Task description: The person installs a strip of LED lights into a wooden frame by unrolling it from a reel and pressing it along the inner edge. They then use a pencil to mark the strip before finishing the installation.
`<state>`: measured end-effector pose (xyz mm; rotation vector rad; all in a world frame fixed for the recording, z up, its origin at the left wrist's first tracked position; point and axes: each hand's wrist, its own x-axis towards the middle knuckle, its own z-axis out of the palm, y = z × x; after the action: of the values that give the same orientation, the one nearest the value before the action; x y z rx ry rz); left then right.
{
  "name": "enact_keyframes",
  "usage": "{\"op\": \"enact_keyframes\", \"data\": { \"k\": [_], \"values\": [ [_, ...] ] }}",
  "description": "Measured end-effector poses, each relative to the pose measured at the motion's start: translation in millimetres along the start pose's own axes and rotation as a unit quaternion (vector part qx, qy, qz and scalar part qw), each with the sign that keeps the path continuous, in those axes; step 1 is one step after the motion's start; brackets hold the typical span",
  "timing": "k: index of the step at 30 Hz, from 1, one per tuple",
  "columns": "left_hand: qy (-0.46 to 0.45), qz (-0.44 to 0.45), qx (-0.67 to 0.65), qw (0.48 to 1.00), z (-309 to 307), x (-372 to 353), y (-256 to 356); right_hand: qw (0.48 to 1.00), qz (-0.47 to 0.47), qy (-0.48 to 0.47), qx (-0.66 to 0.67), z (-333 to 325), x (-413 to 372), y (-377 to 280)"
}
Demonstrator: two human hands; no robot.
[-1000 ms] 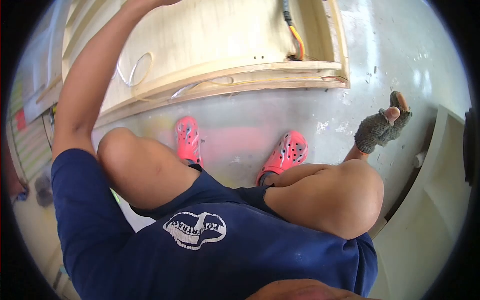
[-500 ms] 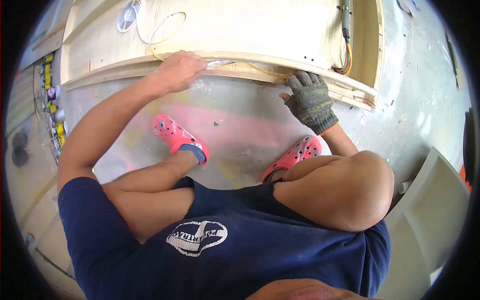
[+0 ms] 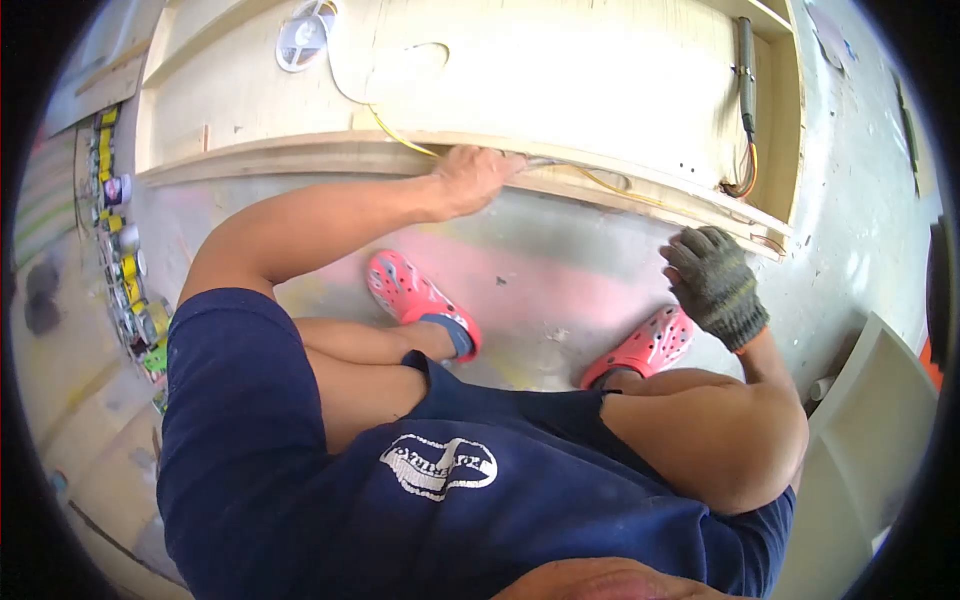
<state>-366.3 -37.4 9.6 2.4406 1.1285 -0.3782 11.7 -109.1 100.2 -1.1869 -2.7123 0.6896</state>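
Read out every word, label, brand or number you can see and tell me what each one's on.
No text reads clearly enough to quote.
Blue shirt: white chest print with lettering, too small and cracked to read for certain.
Row of containers on the left: coloured labels, too small and blurred to read.
Reel in the wooden frame: any markings are too blurred to read.

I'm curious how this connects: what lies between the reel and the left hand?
The head view shows a thin cord, white by the reel, yellow by the left hand, crossing the wooden rail.
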Motion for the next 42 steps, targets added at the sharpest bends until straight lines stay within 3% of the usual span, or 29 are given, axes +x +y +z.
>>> {"op": "enact_keyframes", "data": {
  "k": [2,6,8,10,11,12,13,14,16,17,19,20,22,24,25,27,29,32,34,36,38,40,41,42],
  "values": [
    [0.02,0.06,-0.023,0.998,-2.8,-4.6,-14.0,1.0,0.004,-0.017,-0.009,-18.4,5.8,-10.8],
    [-0.044,0.158,-0.01,0.986,-40.4,-27.1,-38.1,0.998,0.025,-0.062,-0.007,-54.4,32.6,-41.1],
    [-0.08,0.209,0.021,0.974,-48.2,-38.3,-63.9,0.989,0.031,-0.147,0.01,-63.3,57.8,-52.4],
    [0.064,0.293,0.02,0.954,-43.9,-43.2,-91.8,0.985,0.053,-0.164,0.031,-42.9,76.1,-55.3],
    [0.064,0.303,0.014,0.951,-42.0,-47.9,-100.8,0.98,0.063,-0.18,0.056,-28.7,85.2,-57.9],
    [0.028,0.294,0.051,0.954,-40.8,-53.1,-105.9,0.969,0.091,-0.222,0.053,-17.0,103.4,-65.5],
    [-0.001,0.283,0.092,0.955,-39.9,-53.7,-110.3,0.979,0.098,-0.169,0.064,5.5,109.9,-66.4],
    [0.006,0.294,0.086,0.952,-36.1,-53.0,-113.3,0.965,0.141,-0.22,0.039,15.7,129.9,-76.2],
    [0.065,0.278,0.049,0.957,-27.8,-51.0,-116.1,0.977,0.131,-0.166,0.024,62.3,145.1,-84.7],
    [0.063,0.264,0.059,0.961,-37.1,-51.2,-114.3,0.973,0.177,-0.137,0.047,66.0,161.0,-100.3],
    [0.049,0.258,0.046,0.964,-64.2,-63.7,-106.3,0.968,0.239,0.017,0.079,102.5,172.4,-122.1],
    [0.056,0.256,0.053,0.964,-81.1,-67.2,-103.7,0.949,0.299,0.024,0.093,104.1,185.6,-135.1],
    [0.082,0.263,0.071,0.959,-101.7,-68.3,-97.8,0.939,0.265,0.183,0.118,120.2,200.4,-148.2],
    [0.174,0.254,0.016,0.951,-115.0,-76.2,-94.5,0.926,0.297,0.207,0.107,121.8,216.2,-157.5],
    [0.176,0.264,0.021,0.948,-118.7,-76.6,-89.6,0.929,0.284,0.22,0.089,116.1,219.2,-159.7],
    [0.371,0.217,-0.026,0.903,-122.9,-77.4,-85.6,0.928,0.289,0.221,0.075,100.8,226.3,-165.2],
    [0.384,0.205,0.004,0.9,-99.6,-93.3,-95.8,0.927,0.282,0.241,0.062,84.6,230.5,-167.0],
    [0.45,0.278,-0.104,0.842,-20.0,-80.4,-88.2,0.927,0.291,0.235,0.02,66.8,233.3,-169.7],
    [0.294,0.238,-0.144,0.914,3.0,-69.6,-68.5,0.928,0.289,0.23,0.038,53.1,231.9,-173.2],
    [0.249,0.181,-0.18,0.934,58.2,-48.9,-65.6,0.934,0.299,0.192,0.045,36.1,230.5,-174.7],
    [0.196,0.093,-0.165,0.962,40.6,-41.8,-37.3,0.945,0.223,0.232,0.052,23.2,216.4,-163.6],
    [0.204,0.093,-0.182,0.957,29.7,-31.3,-20.6,0.961,0.183,0.182,0.099,-1.8,203.8,-153.2],
    [0.203,0.084,-0.224,0.95,26.0,-27.7,-13.2,0.967,0.126,0.204,0.086,-7.2,197.0,-146.4],
    [0.214,0.071,-0.231,0.947,27.4,-20.3,-8.6,0.956,0.172,0.194,0.134,-17.3,196.6,-149.6]
  ]
}}
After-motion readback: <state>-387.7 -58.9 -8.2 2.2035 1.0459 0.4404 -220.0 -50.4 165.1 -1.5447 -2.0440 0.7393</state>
